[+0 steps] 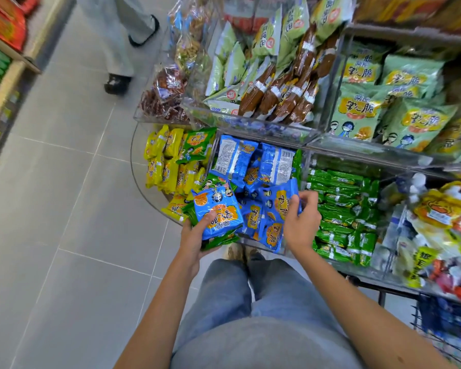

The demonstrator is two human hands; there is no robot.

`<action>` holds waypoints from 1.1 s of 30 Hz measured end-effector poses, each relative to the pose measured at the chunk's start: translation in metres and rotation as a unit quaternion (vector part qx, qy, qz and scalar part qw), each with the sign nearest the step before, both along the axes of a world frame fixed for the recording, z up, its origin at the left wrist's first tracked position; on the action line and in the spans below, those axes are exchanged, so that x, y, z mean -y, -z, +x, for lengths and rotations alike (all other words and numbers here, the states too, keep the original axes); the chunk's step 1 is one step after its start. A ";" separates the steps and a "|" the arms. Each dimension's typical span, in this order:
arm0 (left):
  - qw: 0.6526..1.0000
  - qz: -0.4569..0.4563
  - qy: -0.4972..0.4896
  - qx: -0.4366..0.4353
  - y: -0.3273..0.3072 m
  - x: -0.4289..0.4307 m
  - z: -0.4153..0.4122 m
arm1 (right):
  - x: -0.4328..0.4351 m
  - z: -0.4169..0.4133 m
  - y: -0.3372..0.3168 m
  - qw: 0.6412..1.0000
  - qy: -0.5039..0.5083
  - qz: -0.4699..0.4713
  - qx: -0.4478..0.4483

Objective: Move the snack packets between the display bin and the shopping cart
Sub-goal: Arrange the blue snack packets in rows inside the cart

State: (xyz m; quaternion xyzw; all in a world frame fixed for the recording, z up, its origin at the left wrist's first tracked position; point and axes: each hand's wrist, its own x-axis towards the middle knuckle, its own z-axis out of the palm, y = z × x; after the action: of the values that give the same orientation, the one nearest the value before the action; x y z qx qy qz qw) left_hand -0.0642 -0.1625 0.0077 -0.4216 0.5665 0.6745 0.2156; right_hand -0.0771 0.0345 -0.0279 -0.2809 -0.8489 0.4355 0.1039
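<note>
My left hand (194, 242) holds a small stack of snack packets (218, 215), a blue one on top and green ones under it, just in front of the clear display bin (250, 239). My right hand (301, 219) pinches another blue packet (280, 201) by its edge, over the heap of blue packets (250, 166) in that bin. A corner of the shopping cart (447, 328), a dark wire basket with blue goods inside, shows at the lower right.
Yellow packets (168, 161) fill the bin to the left, green ones (341, 209) the bin to the right. Upper clear bins (250, 123) hold pale green and brown packs. Another person's legs (120, 49) stand in the tiled aisle (64, 209). Shelves line the far left.
</note>
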 end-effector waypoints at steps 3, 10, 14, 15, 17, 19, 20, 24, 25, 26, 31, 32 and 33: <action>0.999 0.009 0.031 -0.007 -0.007 0.001 -0.004 | -0.004 0.005 -0.012 0.997 0.042 -0.053 -0.033; 0.989 0.026 0.142 -0.042 -0.029 0.019 -0.016 | -0.010 0.030 -0.040 0.950 0.184 -0.253 -0.011; 0.966 0.036 0.252 -0.044 -0.041 0.026 -0.024 | -0.003 0.067 -0.054 0.841 0.312 -0.441 -0.032; 0.958 0.037 0.280 -0.042 -0.043 0.024 -0.027 | -0.002 0.080 -0.058 0.807 0.324 -0.492 -0.043; 0.939 0.043 0.338 -0.035 -0.045 0.015 -0.033 | 0.001 0.108 -0.062 0.770 0.342 -0.536 -0.055; 0.914 0.050 0.402 -0.026 -0.047 -0.003 -0.033 | 0.002 0.140 -0.066 0.745 0.389 -0.535 -0.082; 0.901 0.050 0.431 -0.026 -0.048 -0.014 -0.031 | 0.002 0.157 -0.065 0.732 0.419 -0.527 -0.105; 0.841 0.063 0.538 -0.023 -0.050 -0.071 -0.016 | 0.010 0.223 -0.065 0.674 0.508 -0.510 -0.166; 0.822 0.065 0.566 -0.020 -0.049 -0.087 -0.010 | 0.013 0.240 -0.064 0.658 0.528 -0.506 -0.181; 0.801 0.065 0.594 -0.018 -0.049 -0.103 -0.004 | 0.016 0.256 -0.063 0.640 0.550 -0.499 -0.198; 0.705 0.067 0.706 0.001 -0.049 -0.179 0.037 | 0.023 0.313 -0.064 0.536 0.635 -0.479 -0.282; 0.688 0.067 0.722 0.003 -0.049 -0.194 0.046 | 0.021 0.320 -0.064 0.523 0.643 -0.476 -0.294; 0.676 0.066 0.734 0.004 -0.049 -0.208 0.054 | 0.016 0.327 -0.063 0.512 0.650 -0.474 -0.300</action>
State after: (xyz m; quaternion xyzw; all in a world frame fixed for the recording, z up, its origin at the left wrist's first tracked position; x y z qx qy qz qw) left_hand -0.0099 0.0455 0.0565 0.1418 0.6467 0.3337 0.6710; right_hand 0.2498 0.0188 0.0351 -0.6142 -0.0142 0.6423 0.4583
